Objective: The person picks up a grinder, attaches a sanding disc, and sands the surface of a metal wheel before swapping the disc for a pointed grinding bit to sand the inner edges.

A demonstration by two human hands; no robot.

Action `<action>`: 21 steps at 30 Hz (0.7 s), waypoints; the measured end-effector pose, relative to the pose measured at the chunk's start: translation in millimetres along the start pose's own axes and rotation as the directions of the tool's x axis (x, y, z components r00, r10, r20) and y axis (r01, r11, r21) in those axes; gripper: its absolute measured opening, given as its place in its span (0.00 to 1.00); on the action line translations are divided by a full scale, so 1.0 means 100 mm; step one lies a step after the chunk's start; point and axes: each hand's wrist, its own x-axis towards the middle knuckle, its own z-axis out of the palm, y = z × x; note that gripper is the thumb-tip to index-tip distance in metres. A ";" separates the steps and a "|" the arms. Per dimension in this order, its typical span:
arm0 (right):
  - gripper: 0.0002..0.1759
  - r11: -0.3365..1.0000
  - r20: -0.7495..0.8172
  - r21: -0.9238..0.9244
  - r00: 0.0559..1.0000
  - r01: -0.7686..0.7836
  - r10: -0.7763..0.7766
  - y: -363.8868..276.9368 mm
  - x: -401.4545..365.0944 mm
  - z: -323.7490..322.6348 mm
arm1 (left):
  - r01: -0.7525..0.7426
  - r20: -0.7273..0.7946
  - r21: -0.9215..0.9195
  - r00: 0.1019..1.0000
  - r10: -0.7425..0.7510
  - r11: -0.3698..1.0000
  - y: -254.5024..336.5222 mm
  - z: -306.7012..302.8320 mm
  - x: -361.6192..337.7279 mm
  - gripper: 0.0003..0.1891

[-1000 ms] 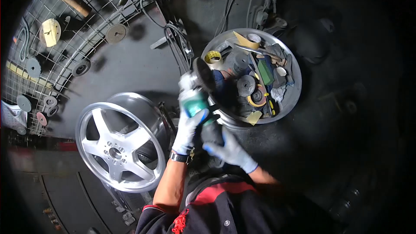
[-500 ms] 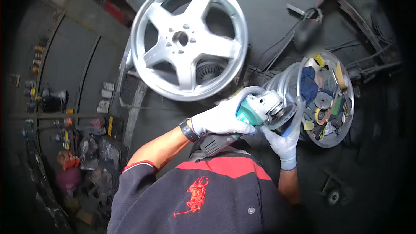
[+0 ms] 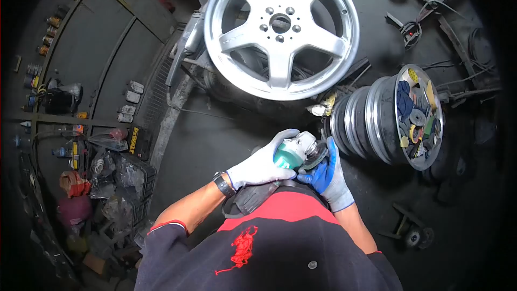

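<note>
In front of my torso, my left hand (image 3: 262, 163), in a white glove, is wrapped round the green body of an angle grinder (image 3: 291, 156). Its silver gear head points up and to the right. At that head sits a dark disc (image 3: 316, 155) with a ridged edge. My right hand (image 3: 327, 175), in a glove with a blue palm, holds the disc between thumb and fingers. Part of the disc is hidden by these fingers. The grinder's dark rear end (image 3: 253, 198) lies close against my shirt.
A silver five-spoke wheel rim (image 3: 280, 59) rests on a stand ahead. Right of it, stacked rims (image 3: 371, 121) hold discs, cloths and small tools in the top one. Spray cans (image 3: 132, 97) and a crate (image 3: 144, 178) stand at the left. A small wheeled piece (image 3: 413, 237) lies lower right.
The view has shifted, so the five-spoke rim sits further right and higher. Both hands and the grinder have come closer to my body. My right hand has turned, showing its blue palm.
</note>
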 end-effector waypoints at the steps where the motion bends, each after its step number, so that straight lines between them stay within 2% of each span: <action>1: 0.37 0.961 -0.041 -0.208 0.980 0.181 -0.193 0.11 0.04 0.03 | -0.005 -0.001 0.004 1.000 0.005 1.000 0.01 -0.05 -0.05 0.55; 2: 0.35 0.848 -0.041 -0.410 0.923 0.335 -0.384 0.21 0.06 0.08 | -0.011 0.007 -0.088 1.000 0.011 0.996 0.03 -0.10 -0.10 0.54; 3: 0.40 0.450 0.047 -0.798 0.785 0.402 -0.618 0.26 0.00 0.22 | -0.016 0.015 -0.178 1.000 0.019 0.984 0.04 -0.14 -0.15 0.53; 4: 0.54 0.010 0.286 -0.901 0.611 0.434 -0.738 0.29 -0.03 0.21 | -0.029 0.016 -0.177 0.999 0.032 0.984 0.00 -0.15 -0.17 0.53; 6: 0.60 -0.339 0.557 -0.826 0.565 0.450 -0.609 0.14 -0.13 0.32 | -0.103 -0.015 -0.139 0.995 0.102 0.985 -0.04 -0.20 -0.23 0.53; 7: 0.63 -0.306 0.553 -0.829 0.607 0.468 -0.570 0.09 -0.15 0.34 | -0.057 0.000 -0.278 0.998 0.059 0.959 0.02 -0.20 -0.27 0.54; 8: 0.63 -0.314 0.556 -0.827 0.594 0.467 -0.581 0.13 -0.12 0.34 | -0.065 0.010 -0.267 0.997 0.070 0.961 0.04 -0.22 -0.29 0.54; 10: 0.64 0.114 0.343 -0.846 0.694 0.522 -0.632 0.24 -0.08 0.36 | -0.086 -0.022 -0.281 0.996 0.083 0.956 0.03 -0.21 -0.33 0.54; 11: 0.58 0.296 0.278 -0.748 0.686 0.594 -0.673 0.35 -0.06 0.42 | -0.092 -0.015 -0.279 0.996 0.092 0.956 0.02 -0.21 -0.35 0.54; 12: 0.58 0.288 0.280 -0.748 0.678 0.598 -0.680 0.35 -0.09 0.44 | -0.119 -0.033 -0.208 0.993 0.115 0.971 0.00 -0.23 -0.36 0.54; 14: 0.45 0.769 -0.022 -0.536 0.904 0.349 -0.426 0.31 -0.14 0.45 | -0.153 -0.044 -0.133 0.988 0.148 0.979 -0.04 -0.24 -0.38 0.54; 15: 0.41 0.875 -0.020 -0.413 0.958 0.252 -0.285 0.31 -0.11 0.47 | -0.164 -0.045 -0.107 0.986 0.160 0.981 -0.06 -0.24 -0.40 0.54; 16: 0.41 0.873 -0.019 -0.411 0.955 0.262 -0.296 0.27 -0.13 0.51 | -0.175 -0.048 -0.080 0.984 0.172 0.981 -0.06 -0.24 -0.42 0.54; 18: 0.39 0.901 -0.060 -0.422 0.989 0.099 -0.136 0.20 -0.20 0.59 | -0.128 -0.044 -0.133 0.991 0.123 0.983 -0.05 -0.25 -0.46 0.54; 19: 0.38 0.869 -0.055 -0.483 0.987 0.107 -0.153 0.21 -0.18 0.56 | -0.131 -0.060 -0.117 0.990 0.124 0.984 -0.08 -0.26 -0.47 0.54; 20: 0.38 0.831 -0.091 -0.528 0.962 0.173 -0.258 0.27 -0.13 0.56 | -0.133 -0.079 -0.102 0.989 0.125 0.986 -0.09 -0.26 -0.48 0.54; 21: 0.38 0.688 -0.087 -0.649 0.867 0.324 -0.491 0.35 -0.02 0.53 | -0.116 -0.085 -0.133 0.991 0.106 0.984 -0.10 -0.26 -0.49 0.54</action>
